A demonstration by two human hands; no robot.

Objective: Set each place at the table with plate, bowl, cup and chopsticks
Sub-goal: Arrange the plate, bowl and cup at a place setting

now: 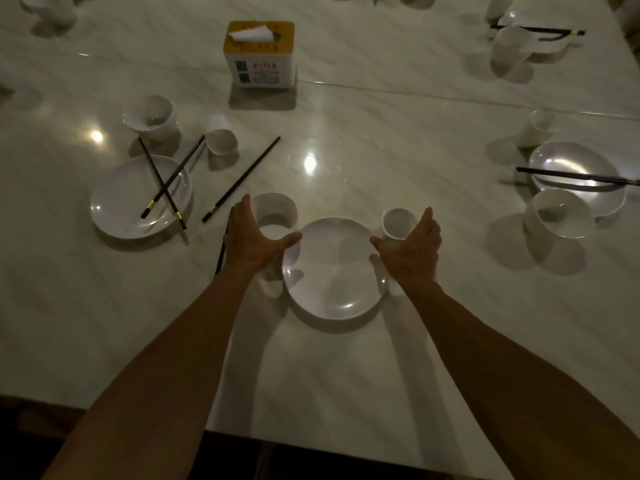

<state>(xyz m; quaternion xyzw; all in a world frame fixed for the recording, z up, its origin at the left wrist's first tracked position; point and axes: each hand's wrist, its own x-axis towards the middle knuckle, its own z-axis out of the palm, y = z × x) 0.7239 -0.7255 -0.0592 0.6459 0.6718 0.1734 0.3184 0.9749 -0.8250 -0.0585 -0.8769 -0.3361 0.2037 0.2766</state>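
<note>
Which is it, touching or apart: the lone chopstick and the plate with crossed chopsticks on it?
Apart. The head view shows a strip of bare table between the lone chopstick and the rim of that plate.

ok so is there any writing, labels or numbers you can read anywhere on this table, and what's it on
Nothing can be read as text.
Tissue box, yellow top: red characters, too blurred to read.
Tissue box, white front: a short red line of print and two dark square codes, too small to read.
Nothing else on the table shows any writing.
</note>
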